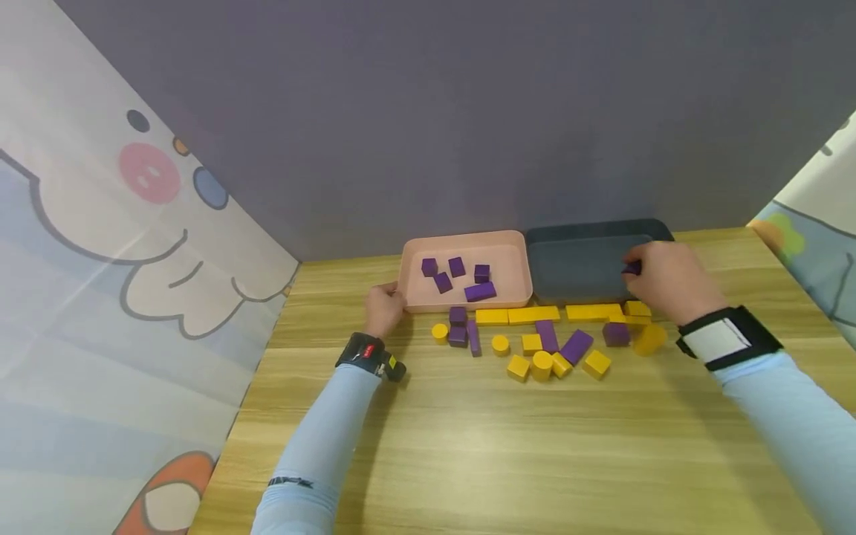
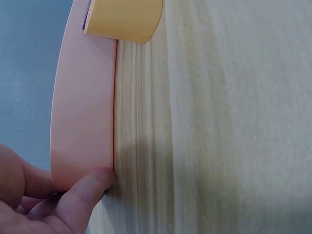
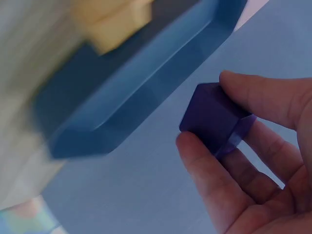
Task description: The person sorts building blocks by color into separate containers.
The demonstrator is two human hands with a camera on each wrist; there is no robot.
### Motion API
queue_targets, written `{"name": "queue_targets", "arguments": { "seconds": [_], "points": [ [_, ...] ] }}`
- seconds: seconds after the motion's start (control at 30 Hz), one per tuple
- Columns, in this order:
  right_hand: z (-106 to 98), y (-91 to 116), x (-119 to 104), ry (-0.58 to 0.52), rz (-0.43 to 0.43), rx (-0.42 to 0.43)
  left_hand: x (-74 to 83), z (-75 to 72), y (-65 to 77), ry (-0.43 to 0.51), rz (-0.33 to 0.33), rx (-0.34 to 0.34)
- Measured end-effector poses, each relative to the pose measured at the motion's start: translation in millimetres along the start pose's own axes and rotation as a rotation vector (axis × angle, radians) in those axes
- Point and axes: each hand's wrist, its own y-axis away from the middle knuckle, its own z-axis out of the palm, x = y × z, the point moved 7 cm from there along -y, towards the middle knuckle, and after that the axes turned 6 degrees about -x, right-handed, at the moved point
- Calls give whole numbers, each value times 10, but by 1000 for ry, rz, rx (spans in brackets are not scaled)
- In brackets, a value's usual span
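My left hand (image 1: 384,310) holds the left end of a pink tray (image 1: 409,275); in the left wrist view its thumb (image 2: 87,192) lies against the tray's wall (image 2: 83,112). Several purple blocks (image 1: 480,291) lie inside that tray. Over the right part of a dark blue-grey tray (image 1: 575,267), my right hand (image 1: 672,279) pinches a purple cube (image 3: 214,114) between thumb and fingertips. In the right wrist view the cube is held over the tray's floor, near its wall (image 3: 146,83).
In front of the trays, yellow bars (image 1: 533,315), yellow cylinders (image 1: 542,365), yellow cubes (image 1: 597,364) and purple blocks (image 1: 576,347) lie scattered on the wooden table (image 1: 508,461). A dark grey wall (image 1: 428,119) rises behind, and a printed curtain (image 1: 134,312) hangs at the left.
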Motion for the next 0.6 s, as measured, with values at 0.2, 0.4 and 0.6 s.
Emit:
{"name": "queue_targets", "arguments": {
  "seconds": [0.2,0.4,0.6],
  "points": [
    [261,-522,-705,-40,-112,-45,-38,0,4,52,-17,0],
    [798,-874,-1101,-111,-121,-213,-54,24,11,114,-5,4],
    [1072,-1030,-1184,-168,-98,-296,-20,0,19,133,5,19]
  ]
}}
